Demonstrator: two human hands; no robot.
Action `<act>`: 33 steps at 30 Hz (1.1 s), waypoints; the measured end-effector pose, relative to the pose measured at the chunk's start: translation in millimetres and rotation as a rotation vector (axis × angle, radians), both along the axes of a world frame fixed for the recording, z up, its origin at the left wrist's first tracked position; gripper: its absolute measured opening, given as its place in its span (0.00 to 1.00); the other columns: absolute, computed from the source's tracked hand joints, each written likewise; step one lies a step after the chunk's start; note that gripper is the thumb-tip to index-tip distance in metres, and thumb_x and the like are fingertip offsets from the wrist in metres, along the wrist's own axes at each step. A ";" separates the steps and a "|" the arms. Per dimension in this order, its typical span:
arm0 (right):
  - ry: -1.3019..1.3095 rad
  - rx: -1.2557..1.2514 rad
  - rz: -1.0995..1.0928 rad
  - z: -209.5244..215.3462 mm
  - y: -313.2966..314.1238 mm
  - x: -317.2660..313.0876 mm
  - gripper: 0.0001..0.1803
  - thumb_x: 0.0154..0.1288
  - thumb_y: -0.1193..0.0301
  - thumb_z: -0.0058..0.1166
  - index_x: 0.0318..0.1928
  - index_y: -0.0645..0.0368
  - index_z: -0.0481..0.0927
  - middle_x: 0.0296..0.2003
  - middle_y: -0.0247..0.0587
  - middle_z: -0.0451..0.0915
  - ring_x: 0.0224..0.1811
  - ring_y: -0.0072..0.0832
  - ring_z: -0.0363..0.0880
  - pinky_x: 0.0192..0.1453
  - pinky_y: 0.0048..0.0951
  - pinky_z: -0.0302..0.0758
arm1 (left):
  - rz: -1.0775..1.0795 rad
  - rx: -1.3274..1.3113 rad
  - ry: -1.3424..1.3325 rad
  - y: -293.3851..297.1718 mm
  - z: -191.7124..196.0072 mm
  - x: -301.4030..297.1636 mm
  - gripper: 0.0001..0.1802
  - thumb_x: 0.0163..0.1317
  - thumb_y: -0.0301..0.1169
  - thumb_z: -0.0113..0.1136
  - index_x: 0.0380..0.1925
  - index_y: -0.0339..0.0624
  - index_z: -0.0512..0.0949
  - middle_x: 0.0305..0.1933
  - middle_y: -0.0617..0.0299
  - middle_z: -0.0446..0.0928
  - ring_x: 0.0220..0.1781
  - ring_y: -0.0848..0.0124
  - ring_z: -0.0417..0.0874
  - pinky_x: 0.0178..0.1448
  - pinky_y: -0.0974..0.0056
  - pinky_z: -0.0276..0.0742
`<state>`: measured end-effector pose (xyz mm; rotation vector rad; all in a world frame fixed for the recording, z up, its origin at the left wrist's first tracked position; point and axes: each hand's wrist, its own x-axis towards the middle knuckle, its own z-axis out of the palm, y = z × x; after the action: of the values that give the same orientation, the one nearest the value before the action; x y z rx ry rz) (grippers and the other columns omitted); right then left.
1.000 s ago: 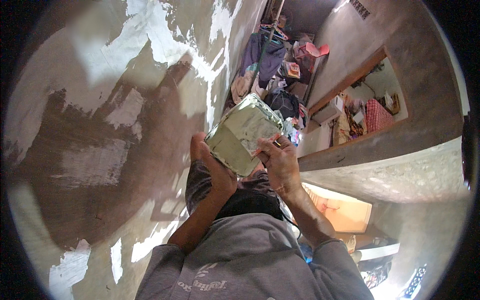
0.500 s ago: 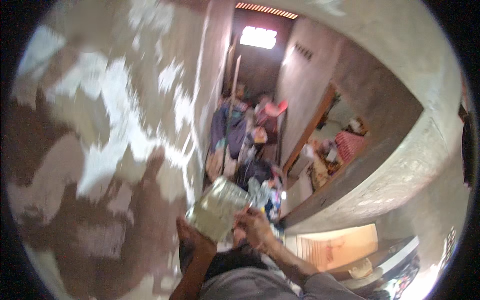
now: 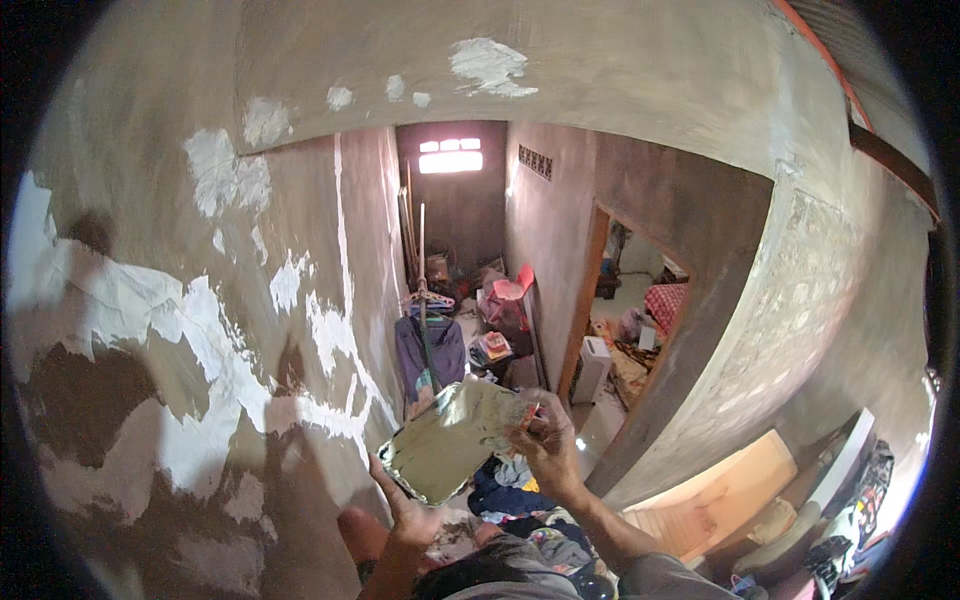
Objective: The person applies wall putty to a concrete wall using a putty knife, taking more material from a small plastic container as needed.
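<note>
A flat board (image 3: 455, 438) smeared with pale filler is held up in front of the patched wall (image 3: 200, 400), well above the cluttered floor (image 3: 500, 350) of the narrow corridor. It is gripped from below by the left hand (image 3: 405, 505), whose fingers are closed around the near lower corner, and its far right edge is pinched by the right hand (image 3: 545, 450), closed on it with something small and reddish showing at the fingertips; what that is cannot be told. The board is tilted, its coated face turned upward and toward the wall.

Several risks can be judged from this. If the tilt is steepened, the wet filler may slide off onto the clothes (image 3: 505, 490) heaped below. Since the board is held only at corner and edge, a slackened grip could let it twist and drop. The view is taken from a height, so balance could be lost if the wall is leaned toward too far.
</note>
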<state>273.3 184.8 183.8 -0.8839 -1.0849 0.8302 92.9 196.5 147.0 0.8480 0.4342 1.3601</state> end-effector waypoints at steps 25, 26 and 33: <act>-1.016 0.314 -0.445 100.9 26.2 66.0 0.19 0.44 0.77 0.59 0.41 0.61 0.75 0.32 0.50 0.77 0.31 0.44 0.78 0.33 0.34 0.75 | -0.489 -0.267 -0.215 98.0 79.5 47.4 0.45 0.45 0.74 0.31 0.56 0.56 0.64 0.56 0.57 0.67 0.56 0.54 0.67 0.53 0.42 0.62; -1.050 0.376 -0.425 105.2 27.1 66.4 0.17 0.45 0.76 0.58 0.40 0.61 0.76 0.31 0.50 0.77 0.31 0.44 0.78 0.32 0.35 0.74 | -0.493 -0.268 -0.223 101.1 80.6 46.4 0.46 0.45 0.74 0.31 0.56 0.56 0.65 0.56 0.57 0.67 0.55 0.54 0.67 0.52 0.42 0.62; -1.031 0.415 -0.445 111.8 47.6 52.1 0.14 0.46 0.77 0.56 0.38 0.63 0.75 0.28 0.50 0.77 0.28 0.44 0.78 0.30 0.35 0.74 | -0.466 -0.215 -0.316 106.1 74.2 24.8 0.44 0.48 0.71 0.34 0.56 0.52 0.64 0.55 0.56 0.68 0.52 0.52 0.71 0.47 0.41 0.69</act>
<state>325.4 232.4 295.7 -1.1512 -1.7589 -0.3013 117.7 302.6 221.2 0.5028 0.1196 0.9693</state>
